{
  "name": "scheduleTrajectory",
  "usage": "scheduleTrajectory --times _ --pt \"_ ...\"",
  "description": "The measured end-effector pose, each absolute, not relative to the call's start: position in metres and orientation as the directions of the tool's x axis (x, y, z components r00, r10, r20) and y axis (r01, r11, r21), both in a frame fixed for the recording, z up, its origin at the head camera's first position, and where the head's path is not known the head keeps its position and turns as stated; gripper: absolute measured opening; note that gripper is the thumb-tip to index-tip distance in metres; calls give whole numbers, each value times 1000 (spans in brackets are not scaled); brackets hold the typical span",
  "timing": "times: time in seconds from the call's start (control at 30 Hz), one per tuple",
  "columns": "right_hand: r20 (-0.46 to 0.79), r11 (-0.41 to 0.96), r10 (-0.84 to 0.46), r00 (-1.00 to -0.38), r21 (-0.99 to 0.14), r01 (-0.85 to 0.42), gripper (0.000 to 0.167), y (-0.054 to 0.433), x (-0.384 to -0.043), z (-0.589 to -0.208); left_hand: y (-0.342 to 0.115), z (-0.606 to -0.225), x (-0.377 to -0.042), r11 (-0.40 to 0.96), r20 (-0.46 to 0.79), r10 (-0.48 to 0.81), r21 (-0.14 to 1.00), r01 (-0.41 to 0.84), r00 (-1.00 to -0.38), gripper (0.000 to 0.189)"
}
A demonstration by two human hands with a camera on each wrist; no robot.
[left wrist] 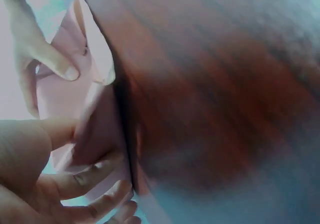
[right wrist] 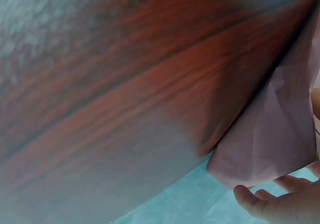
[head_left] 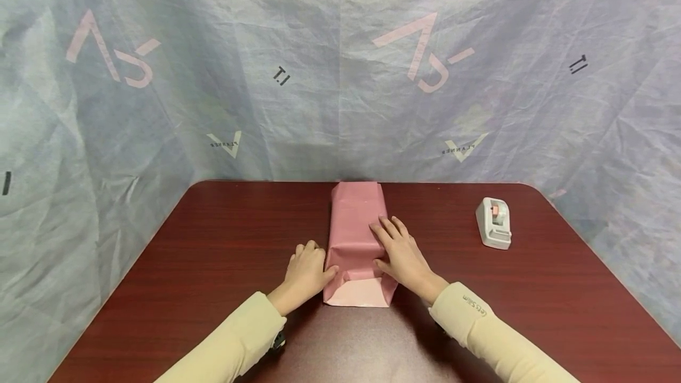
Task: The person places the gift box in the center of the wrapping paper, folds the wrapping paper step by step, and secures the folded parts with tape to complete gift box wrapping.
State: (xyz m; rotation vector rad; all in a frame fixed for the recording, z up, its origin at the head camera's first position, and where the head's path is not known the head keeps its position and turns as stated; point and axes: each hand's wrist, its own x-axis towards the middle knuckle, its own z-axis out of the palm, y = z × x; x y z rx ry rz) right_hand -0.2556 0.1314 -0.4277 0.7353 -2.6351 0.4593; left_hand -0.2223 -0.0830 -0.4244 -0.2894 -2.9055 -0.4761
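A pink-wrapped package (head_left: pixel 357 229) is laid lengthwise along the middle of the red-brown counter (head_left: pixel 239 229); its contents are hidden by the paper. At its near end a pale flap (head_left: pixel 359 293) is exposed. The package's left side is touched by the left hand (head_left: pixel 307 270), fingers loosely spread. Its right upper edge is touched by the right hand (head_left: pixel 404 259), fingers spread. Well apart, at the right, a tape roll (head_left: pixel 502 213) is held inside a white dispenser (head_left: pixel 484 223).
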Motion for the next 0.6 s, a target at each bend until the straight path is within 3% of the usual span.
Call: scheduleTrajectory --times 0.33,0.6 --pt "419 803 -434 -798 -220 -553 75 132 -255 -428 -74 -431 -226 961 234 88 235 144 -968 36" --pt "420 807 -432 -798 -216 -550 75 131 -255 -427 -79 -421 -221 955 63 86 278 100 -994 41"
